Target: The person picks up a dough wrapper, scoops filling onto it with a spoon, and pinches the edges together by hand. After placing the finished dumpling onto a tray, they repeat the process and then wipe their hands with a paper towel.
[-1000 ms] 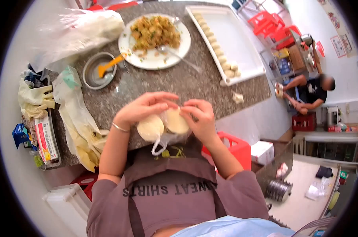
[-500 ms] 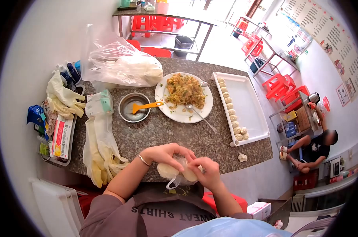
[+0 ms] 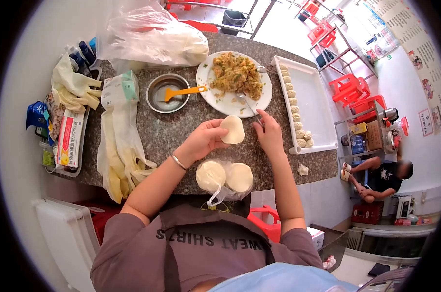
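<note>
Speckled stone bench (image 3: 164, 136): left hand (image 3: 203, 139) pinches cream dough disc (image 3: 235, 129)
Silver metal spoon (image 3: 246, 102) slants to right hand (image 3: 271, 135), grip unclear

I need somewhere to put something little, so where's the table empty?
Bare tabletop lies between the bowl, long gloves and left hand; the tray is bare beside its dumplings. It's crowded around the plate, with plastic bag, spoon and right hand.

A plain white wall (image 3: 28, 155) rises left of the speckled brown stone surface (image 3: 166, 127). Pale tiled floor (image 3: 322, 199) shows on the right, washed out by bright light toward the top. Red plastic stools (image 3: 346, 90) stand near metal-framed tables (image 3: 356, 47); a large printed poster (image 3: 413, 41) covers part of the right-hand wall (image 3: 409, 100).
</note>
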Available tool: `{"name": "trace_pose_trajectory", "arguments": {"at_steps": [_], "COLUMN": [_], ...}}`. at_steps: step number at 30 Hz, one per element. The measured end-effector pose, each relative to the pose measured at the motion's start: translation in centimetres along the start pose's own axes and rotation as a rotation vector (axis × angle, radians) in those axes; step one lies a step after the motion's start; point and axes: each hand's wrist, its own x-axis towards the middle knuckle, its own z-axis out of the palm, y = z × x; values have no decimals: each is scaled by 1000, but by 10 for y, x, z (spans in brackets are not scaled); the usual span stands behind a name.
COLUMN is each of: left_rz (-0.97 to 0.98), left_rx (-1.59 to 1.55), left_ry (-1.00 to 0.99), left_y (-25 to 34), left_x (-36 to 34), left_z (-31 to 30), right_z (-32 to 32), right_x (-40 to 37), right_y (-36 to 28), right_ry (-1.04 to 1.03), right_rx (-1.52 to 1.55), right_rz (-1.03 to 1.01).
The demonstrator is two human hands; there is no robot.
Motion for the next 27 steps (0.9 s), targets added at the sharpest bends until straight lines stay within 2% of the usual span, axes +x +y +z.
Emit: {"name": "trace_pose_trajectory", "arguments": {"at_steps": [2, 3, 4, 6, 7, 12, 15, 18, 22, 24, 26, 27], "left_rz": [-1, -7, -15, -7, 8, -35, -70, -57, -17, -13, 3, 4], "left_rx": [-27, -31, -37, -30, -18, -15, -67, -98, -163, -165, -214, -197], "left_ry": [27, 40, 52, 90, 127, 138, 155, 193, 200, 215, 224, 242], "left_y": [2, 2, 1, 0, -2, -6, -9, -9, -9, -9, -9, -9], "left_x": [0, 1, 1, 3, 4, 8, 7, 7, 10, 10, 9, 8], "left_z": [2, 2, 1, 2, 2, -2, -6, -7, -8, -9, -10, -11], "right_z": [2, -2, -7, -20, -18, -2, -12, -15, 2, 8, 7, 11], "right_x": [8, 11, 12, 11, 10, -5, -5, -8, -5, -9, -13, -13], "right_y": [4, -1, -4, -1, 12, 17, 5, 1, 1, 0, 2, -1], "right_ry": [65, 198, 191, 314, 328, 217, 167, 204, 201, 125, 46, 104], "right_rx": [99, 126, 125, 71, 7, 113, 238, 272, 324, 302, 435, 528], "right_rz": [-121, -213, -207, -13, -13, -46, 129, 164, 131, 136, 209, 182]}}
